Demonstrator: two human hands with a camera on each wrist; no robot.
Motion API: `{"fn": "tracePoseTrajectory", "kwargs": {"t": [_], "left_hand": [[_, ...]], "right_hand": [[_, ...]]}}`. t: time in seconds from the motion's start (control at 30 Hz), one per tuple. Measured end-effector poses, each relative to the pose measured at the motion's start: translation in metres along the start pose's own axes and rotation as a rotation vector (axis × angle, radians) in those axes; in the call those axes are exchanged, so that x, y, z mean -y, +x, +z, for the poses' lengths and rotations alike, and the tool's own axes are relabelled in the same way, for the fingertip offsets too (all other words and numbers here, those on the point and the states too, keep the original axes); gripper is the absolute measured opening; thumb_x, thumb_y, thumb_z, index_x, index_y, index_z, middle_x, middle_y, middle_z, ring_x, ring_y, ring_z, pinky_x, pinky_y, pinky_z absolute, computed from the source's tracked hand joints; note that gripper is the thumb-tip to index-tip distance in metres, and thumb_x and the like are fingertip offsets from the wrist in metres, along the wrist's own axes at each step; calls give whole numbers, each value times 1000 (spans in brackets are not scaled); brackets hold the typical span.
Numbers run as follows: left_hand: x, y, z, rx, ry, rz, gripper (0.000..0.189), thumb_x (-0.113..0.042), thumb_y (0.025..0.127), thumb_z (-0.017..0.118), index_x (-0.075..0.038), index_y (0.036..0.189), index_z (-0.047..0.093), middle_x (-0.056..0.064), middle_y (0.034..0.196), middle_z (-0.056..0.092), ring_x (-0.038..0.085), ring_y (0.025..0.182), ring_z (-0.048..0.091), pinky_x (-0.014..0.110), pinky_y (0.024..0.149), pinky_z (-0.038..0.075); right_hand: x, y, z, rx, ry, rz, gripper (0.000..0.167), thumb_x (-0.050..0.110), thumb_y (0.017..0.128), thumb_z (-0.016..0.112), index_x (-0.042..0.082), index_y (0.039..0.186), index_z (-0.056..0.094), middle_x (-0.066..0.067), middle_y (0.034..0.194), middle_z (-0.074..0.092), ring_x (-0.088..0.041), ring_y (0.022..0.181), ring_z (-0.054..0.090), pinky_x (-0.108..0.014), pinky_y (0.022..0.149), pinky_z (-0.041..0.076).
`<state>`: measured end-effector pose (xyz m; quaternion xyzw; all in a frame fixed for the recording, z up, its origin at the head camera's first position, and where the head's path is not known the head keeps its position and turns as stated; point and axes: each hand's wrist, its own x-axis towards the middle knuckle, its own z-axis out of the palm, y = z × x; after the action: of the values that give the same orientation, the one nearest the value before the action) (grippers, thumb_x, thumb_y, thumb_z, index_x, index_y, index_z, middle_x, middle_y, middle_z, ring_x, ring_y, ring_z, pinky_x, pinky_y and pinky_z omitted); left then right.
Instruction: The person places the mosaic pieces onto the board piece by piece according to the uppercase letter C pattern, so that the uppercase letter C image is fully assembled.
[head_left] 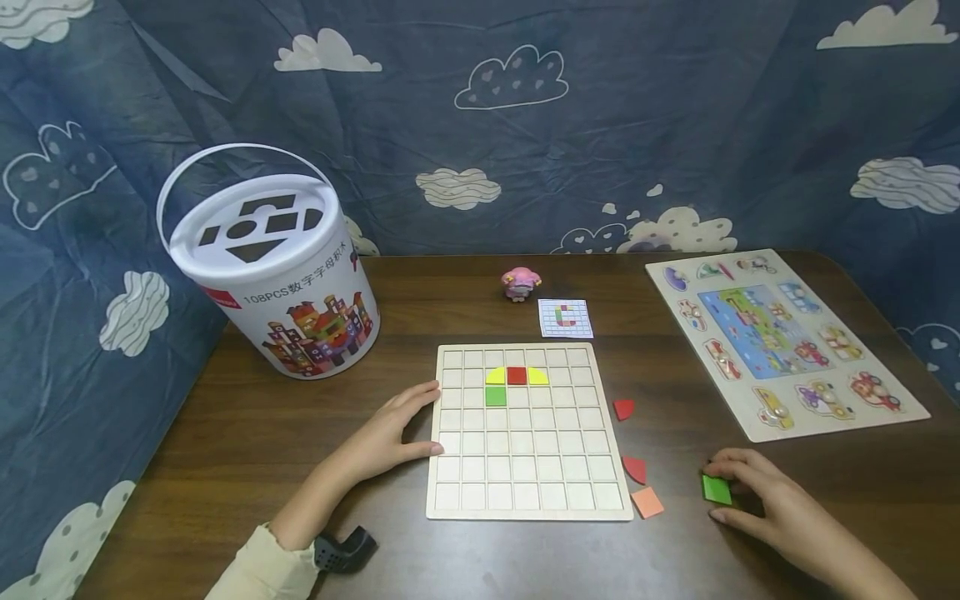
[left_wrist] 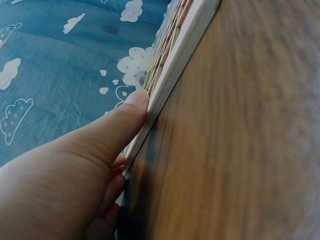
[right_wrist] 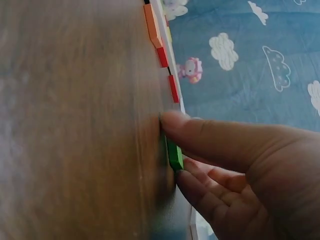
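A wooden grid board (head_left: 527, 496) lies on the table with a red square tile (head_left: 517, 376), two yellow quarter-round tiles (head_left: 537, 377) and a green square tile (head_left: 496, 396) in its upper cells. My left hand (head_left: 392, 429) rests against the board's left edge, thumb and fingertips touching the rim; the left wrist view shows the thumb (left_wrist: 107, 132) on that rim. Right of the board, my right hand (head_left: 765, 496) pinches another green square tile (head_left: 716, 489) between thumb and fingers, low at the tabletop. This tile (right_wrist: 174, 154) also shows in the right wrist view.
Beside the board lie two red quarter-round tiles (head_left: 633, 469) and an orange square tile (head_left: 647, 502). Behind it are a patterned card (head_left: 566, 319) and a pink figurine (head_left: 521, 283). A white bucket (head_left: 277, 275) stands at left, a picture puzzle board (head_left: 787, 346) at right.
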<state>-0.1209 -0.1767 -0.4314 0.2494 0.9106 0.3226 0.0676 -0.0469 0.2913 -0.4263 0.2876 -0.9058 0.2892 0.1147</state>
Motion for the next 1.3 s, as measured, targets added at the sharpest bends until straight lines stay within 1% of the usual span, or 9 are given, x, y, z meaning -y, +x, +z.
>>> {"fn": "tracePoseTrajectory", "kwargs": {"t": [0.17,0.27,0.4,0.67,0.83,0.9,1.07,1.23,1.3], "left_hand": [[0,0,0,-3,3,2,75,-44,77,67,-8,137,38,4,143,29,24,129,26,45,101,26],[-1,0,-1,-3,5,0,75,-44,77,67,-8,137,37,4,143,29,23,129,26,44,102,25],[-1,0,0,-4,7,9,76,-44,77,67,-8,137,37,4,143,29,23,129,26,44,102,25],[0,-1,0,-10,1,15,77,-45,77,66,-8,137,37,4,143,29,25,129,26,45,101,25],[1,-1,0,-13,1,18,77,-45,76,67,-8,137,37,5,143,29,25,129,26,46,101,25],[1,-1,0,-12,1,17,77,-45,76,66,-8,137,37,5,143,29,25,129,26,46,101,25],[0,0,-1,-12,0,19,76,-45,77,67,-8,137,37,6,143,29,26,129,26,47,101,26],[0,0,0,-12,1,23,76,-46,77,66,-8,137,37,5,143,29,26,129,26,47,101,25],[0,0,0,-11,-1,23,76,-46,77,66,-8,137,37,5,143,29,26,129,26,47,101,25]], "right_hand": [[0,3,0,-21,6,-32,41,-6,51,79,9,85,62,-2,96,52,3,89,47,-5,70,38],[4,9,-2,-20,-51,-16,41,-3,53,80,13,86,62,3,92,55,0,87,50,-3,75,35],[15,20,-9,-13,-75,11,41,0,57,80,16,91,62,10,92,57,0,86,52,-3,78,34],[32,49,-18,-45,0,-82,45,-5,61,76,11,101,61,7,99,57,0,93,50,-8,81,38],[47,74,-17,-112,67,-135,44,-4,63,76,10,102,62,5,100,58,-5,89,51,-12,79,38],[54,85,-15,-132,87,-152,45,-3,63,76,11,104,62,5,101,57,-6,89,51,-13,79,39],[69,111,-4,-107,146,-119,43,-1,67,74,12,106,61,5,103,57,-7,93,51,-15,81,39],[78,136,18,-101,224,-144,38,-1,70,73,9,105,62,3,101,58,-9,89,53,-19,76,45],[79,144,30,-93,261,-133,36,0,71,73,8,104,62,3,100,59,-9,87,53,-22,72,47]]}}
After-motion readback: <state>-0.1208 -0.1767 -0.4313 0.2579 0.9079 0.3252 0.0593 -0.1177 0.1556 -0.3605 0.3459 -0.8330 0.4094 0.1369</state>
